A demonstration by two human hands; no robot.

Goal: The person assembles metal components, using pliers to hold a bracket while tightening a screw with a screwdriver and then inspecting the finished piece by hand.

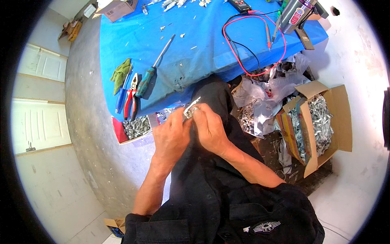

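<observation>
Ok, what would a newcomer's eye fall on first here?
Probably the bright blue cover on the table, across the top. Then the red test lead looped at its right, and the open cardboard box of silvery scraps below that. At centre, left hand and right hand grip a small silvery piece.

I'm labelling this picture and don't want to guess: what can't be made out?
All in the head view:
Silvery piece: full shape, covered by the fingers of the left hand and right hand.
Meter: upper end, cut off by the top edge.
Upper-left carton: upper part, likewise cut off.
Box of metal parts: far side, hidden by the blue cover.
</observation>
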